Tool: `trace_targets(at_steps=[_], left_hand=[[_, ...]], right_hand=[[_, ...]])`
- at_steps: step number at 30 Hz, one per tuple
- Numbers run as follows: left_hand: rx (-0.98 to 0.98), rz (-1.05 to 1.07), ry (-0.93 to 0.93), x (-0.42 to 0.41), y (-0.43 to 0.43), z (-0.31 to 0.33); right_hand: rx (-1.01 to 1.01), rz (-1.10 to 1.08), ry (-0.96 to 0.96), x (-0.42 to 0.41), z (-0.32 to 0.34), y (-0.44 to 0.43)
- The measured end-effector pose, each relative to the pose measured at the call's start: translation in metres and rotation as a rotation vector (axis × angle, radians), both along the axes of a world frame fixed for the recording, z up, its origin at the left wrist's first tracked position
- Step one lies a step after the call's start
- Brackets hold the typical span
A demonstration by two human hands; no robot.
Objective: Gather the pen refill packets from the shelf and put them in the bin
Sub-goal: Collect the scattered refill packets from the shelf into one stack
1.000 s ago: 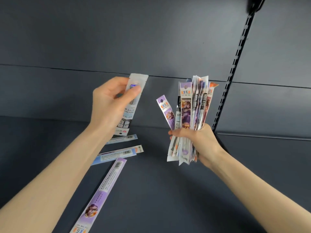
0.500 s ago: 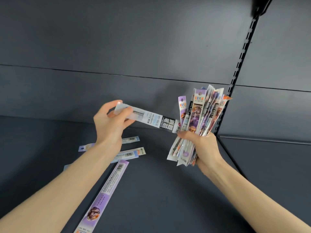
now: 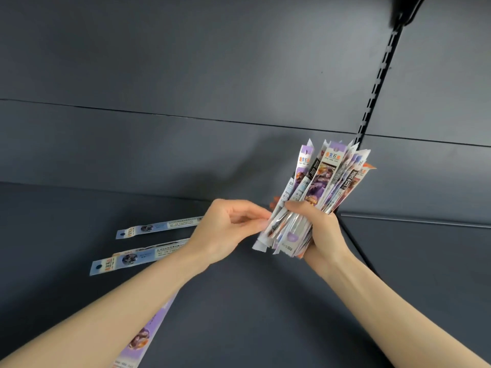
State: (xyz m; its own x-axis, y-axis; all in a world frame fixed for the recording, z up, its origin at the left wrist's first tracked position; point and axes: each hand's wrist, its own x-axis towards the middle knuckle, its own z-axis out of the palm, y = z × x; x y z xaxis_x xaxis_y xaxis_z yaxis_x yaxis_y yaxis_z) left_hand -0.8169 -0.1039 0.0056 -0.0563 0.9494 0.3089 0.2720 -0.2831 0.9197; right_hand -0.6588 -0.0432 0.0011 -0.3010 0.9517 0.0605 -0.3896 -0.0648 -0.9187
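Dark shelf (image 3: 265, 314) carried loose packets (image 3: 159, 226); our right hand (image 3: 318, 229) gripped the bundle (image 3: 326, 179), our left hand (image 3: 225, 232) pinched its edge.

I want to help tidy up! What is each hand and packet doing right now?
Bundle of packets: upright, fanned out, off the shelf.
Right hand: grips the bundle.
Left hand: pinches the bundle's left edge.
Upper blue packet: flat on the shelf.
Lower blue packet: flat on the shelf.
Purple packet: flat, partly under the left forearm.

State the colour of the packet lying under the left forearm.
The packet is light purple with a printed picture; head view.
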Motion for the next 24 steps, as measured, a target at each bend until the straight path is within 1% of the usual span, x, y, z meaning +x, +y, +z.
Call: trace_targets(at_steps=[2,4,5,7,9,10,13,15,19,24], left_hand=[[-0.009,-0.055,0.166,-0.002,-0.002,-0.001],[-0.021,-0.035,0.244,-0.006,-0.002,0.0],[-0.023,0.005,0.226,-0.008,-0.001,0.002],[-0.04,0.037,0.081,-0.009,-0.001,0.01],[-0.059,-0.074,-0.114,-0.005,-0.005,0.017],[-0.053,-0.13,-0.171,0.0,-0.007,0.02],[-0.012,-0.161,-0.166,0.009,-0.007,0.018],[0.007,-0.15,-0.121,0.009,-0.004,0.016],[0.019,-0.153,0.037,0.01,-0.001,0.017],[-0.016,-0.237,0.088,0.008,-0.004,0.025]], right_hand=[[0.024,0.028,-0.017,0.001,0.0,-0.001],[0.085,0.015,-0.077,-0.001,0.0,-0.002],[0.129,0.006,-0.115,-0.002,0.0,-0.002],[0.236,0.021,-0.205,-0.007,0.0,-0.006],[0.319,0.089,-0.305,-0.015,-0.001,-0.014],[0.343,0.13,-0.36,-0.019,-0.003,-0.017],[0.39,0.21,-0.511,-0.026,-0.007,-0.024],[0.386,0.223,-0.537,-0.027,-0.008,-0.025],[0.383,0.211,-0.535,-0.027,-0.007,-0.026],[0.383,0.207,-0.462,-0.03,-0.006,-0.029]])
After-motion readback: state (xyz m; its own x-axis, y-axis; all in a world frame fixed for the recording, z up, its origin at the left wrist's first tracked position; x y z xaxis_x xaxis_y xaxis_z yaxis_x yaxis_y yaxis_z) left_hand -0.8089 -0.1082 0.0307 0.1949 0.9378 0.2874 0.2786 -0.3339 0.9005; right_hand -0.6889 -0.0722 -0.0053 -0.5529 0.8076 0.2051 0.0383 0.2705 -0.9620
